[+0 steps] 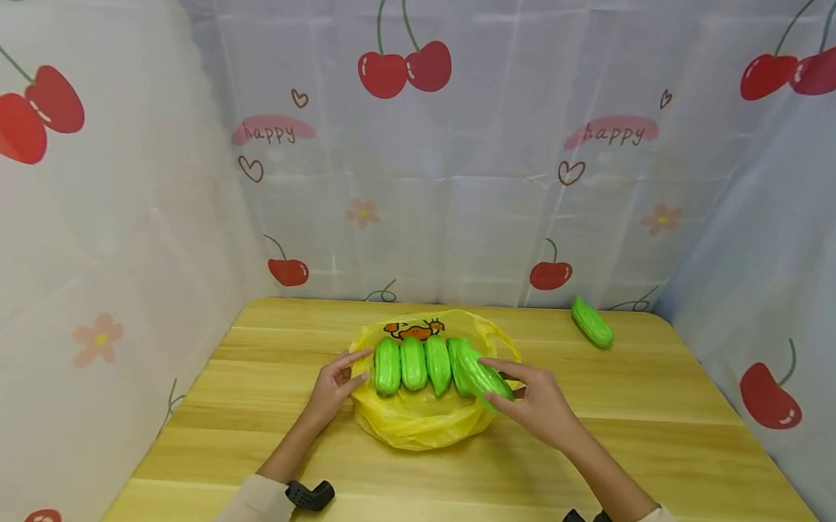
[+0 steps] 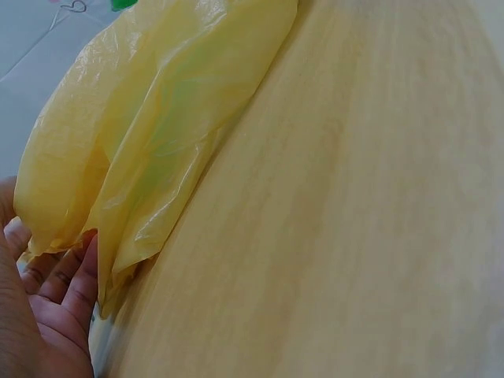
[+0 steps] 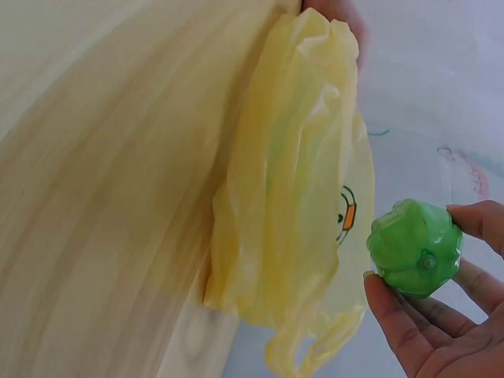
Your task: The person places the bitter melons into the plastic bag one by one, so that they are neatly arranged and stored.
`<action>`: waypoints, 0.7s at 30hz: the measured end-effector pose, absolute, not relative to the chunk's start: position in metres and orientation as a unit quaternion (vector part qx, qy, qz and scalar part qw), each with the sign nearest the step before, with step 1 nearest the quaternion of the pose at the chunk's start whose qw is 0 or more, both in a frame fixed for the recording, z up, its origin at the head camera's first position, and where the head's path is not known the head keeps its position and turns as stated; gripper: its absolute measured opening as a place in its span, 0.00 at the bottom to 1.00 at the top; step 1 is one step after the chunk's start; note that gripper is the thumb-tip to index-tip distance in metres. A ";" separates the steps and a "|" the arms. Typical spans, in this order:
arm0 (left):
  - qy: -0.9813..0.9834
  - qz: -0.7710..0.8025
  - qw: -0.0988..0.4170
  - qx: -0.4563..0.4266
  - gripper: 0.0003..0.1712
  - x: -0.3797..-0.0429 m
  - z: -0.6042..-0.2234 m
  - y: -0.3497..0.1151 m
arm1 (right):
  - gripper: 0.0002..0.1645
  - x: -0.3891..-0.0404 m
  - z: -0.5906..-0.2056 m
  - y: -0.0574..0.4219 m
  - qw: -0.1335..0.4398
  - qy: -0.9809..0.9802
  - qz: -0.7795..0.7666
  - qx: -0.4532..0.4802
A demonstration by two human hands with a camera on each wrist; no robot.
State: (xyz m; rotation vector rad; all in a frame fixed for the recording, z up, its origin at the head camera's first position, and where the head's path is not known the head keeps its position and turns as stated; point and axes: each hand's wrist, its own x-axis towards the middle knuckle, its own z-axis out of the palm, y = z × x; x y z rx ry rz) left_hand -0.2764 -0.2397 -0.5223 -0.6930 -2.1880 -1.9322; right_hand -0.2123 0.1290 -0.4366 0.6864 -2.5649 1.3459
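Note:
A yellow plastic bag [image 1: 421, 428] lies spread open on the table, its orange cartoon print at the back. Inside it, several green toy bitter melons [image 1: 413, 363] sit side by side. My right hand [image 1: 541, 406] pinches another green toy bitter melon [image 3: 416, 248] between thumb and fingers, tilted over the bag's right side. In the right wrist view its knobbed end faces the camera. At the bag's left edge, my left hand [image 1: 330, 388] holds the rim, with thumb and fingers on the thin plastic [image 2: 126, 181]; part of the fingers is hidden behind it.
One more green toy bitter melon [image 1: 593, 323] lies at the table's back right. The wooden table [image 1: 257, 410] is bounded by cherry-print curtains [image 1: 464, 177] at the back and both sides. A loop handle [image 1: 505, 343] of the bag stands at its right.

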 end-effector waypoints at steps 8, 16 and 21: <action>-0.721 -0.649 0.073 -0.234 0.26 -0.277 -0.525 -0.239 | 0.30 -0.218 -0.444 0.106 0.072 -0.858 0.468 0.198; -0.724 -0.641 0.081 -0.241 0.25 -0.276 -0.524 -0.239 | 0.29 -0.223 -0.450 0.084 0.051 -0.851 0.488 0.186; -0.725 -0.640 0.085 -0.242 0.25 -0.275 -0.523 -0.239 | 0.29 -0.227 -0.455 0.072 0.052 -0.850 0.493 0.180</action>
